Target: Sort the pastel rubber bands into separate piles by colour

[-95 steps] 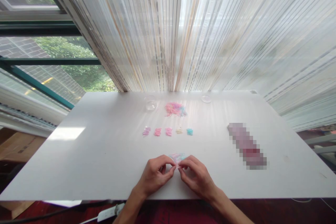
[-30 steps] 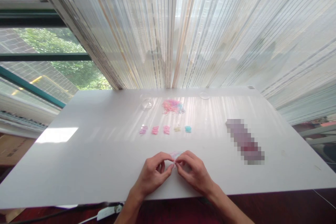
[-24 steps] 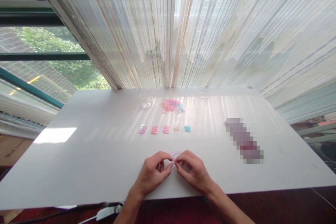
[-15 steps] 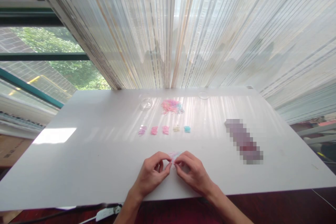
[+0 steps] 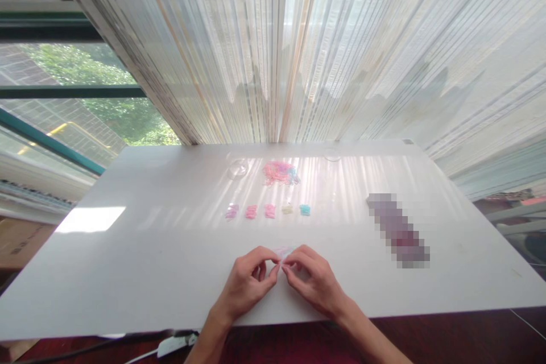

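Your left hand (image 5: 251, 277) and right hand (image 5: 313, 277) pinch thumb to forefinger, tips nearly meeting on a tiny pale piece (image 5: 281, 262), likely held from both sides for control, just in front of a pastel pile (image 5: 283, 251). Beyond, five colour groups (image 5: 251, 212) sit spaced apart, presumably to keep shades separate, before a mixed heap (image 5: 279, 173); print on the left-hand carton (image 5: 15, 242) is unreadable.
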`<state>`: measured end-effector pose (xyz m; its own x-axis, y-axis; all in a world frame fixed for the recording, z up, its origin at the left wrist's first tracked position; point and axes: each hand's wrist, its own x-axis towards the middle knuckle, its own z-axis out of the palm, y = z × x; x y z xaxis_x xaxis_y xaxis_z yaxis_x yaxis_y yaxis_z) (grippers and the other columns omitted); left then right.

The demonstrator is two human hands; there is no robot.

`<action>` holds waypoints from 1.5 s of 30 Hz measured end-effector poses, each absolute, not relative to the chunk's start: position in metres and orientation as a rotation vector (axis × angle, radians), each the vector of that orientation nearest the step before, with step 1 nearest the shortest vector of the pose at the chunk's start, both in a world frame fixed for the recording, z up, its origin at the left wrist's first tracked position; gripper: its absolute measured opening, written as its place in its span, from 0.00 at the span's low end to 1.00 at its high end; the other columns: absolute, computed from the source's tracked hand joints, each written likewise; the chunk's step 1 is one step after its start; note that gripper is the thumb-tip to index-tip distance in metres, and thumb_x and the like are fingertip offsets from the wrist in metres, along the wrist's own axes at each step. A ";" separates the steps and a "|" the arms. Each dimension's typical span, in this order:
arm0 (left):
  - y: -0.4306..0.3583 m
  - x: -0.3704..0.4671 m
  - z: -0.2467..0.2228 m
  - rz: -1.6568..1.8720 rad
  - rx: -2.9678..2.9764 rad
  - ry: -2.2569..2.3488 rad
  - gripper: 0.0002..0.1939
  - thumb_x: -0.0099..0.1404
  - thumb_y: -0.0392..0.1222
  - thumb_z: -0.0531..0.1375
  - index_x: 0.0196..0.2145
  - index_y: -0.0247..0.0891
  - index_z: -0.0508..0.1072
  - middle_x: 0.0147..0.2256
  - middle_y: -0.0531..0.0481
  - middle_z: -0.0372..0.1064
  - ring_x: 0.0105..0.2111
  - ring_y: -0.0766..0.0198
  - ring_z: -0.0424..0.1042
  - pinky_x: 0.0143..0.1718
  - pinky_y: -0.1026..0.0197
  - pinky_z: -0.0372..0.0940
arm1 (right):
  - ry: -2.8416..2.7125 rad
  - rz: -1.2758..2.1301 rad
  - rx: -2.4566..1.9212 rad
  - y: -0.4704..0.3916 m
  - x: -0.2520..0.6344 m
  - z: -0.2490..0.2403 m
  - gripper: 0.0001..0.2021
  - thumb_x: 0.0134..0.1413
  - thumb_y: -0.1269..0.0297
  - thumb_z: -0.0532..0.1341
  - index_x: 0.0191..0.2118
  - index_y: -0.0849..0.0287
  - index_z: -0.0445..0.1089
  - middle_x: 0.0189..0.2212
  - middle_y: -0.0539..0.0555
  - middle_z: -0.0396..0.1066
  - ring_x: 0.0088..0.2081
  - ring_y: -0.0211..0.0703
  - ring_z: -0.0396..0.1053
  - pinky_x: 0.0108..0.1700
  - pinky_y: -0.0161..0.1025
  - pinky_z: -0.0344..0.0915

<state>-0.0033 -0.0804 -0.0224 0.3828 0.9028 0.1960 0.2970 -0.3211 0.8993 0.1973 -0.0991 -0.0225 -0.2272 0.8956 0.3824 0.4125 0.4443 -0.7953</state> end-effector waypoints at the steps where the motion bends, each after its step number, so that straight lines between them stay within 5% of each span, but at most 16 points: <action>1: -0.080 -0.003 -0.023 0.932 1.825 1.041 0.05 0.68 0.36 0.60 0.40 0.40 0.75 0.32 0.53 0.72 0.23 0.73 0.63 0.24 0.71 0.61 | -1.820 0.698 -1.113 -0.099 0.198 -0.022 0.06 0.61 0.72 0.62 0.41 0.55 0.73 0.32 0.51 0.71 0.32 0.38 0.71 0.35 0.33 0.69; 25: -0.077 -0.001 -0.011 0.894 1.706 1.128 0.06 0.67 0.42 0.61 0.36 0.37 0.77 0.30 0.50 0.73 0.22 0.71 0.63 0.23 0.69 0.61 | -1.772 0.732 -1.151 -0.098 0.198 -0.014 0.06 0.66 0.67 0.60 0.39 0.56 0.74 0.30 0.52 0.71 0.30 0.39 0.70 0.33 0.35 0.69; 45: -0.040 -0.045 0.005 0.890 1.573 1.667 0.18 0.61 0.55 0.63 0.36 0.37 0.82 0.20 0.55 0.63 0.21 0.67 0.61 0.25 0.66 0.62 | -1.764 0.742 -1.178 -0.098 0.199 -0.017 0.07 0.66 0.67 0.58 0.37 0.56 0.73 0.27 0.50 0.69 0.27 0.39 0.66 0.31 0.35 0.66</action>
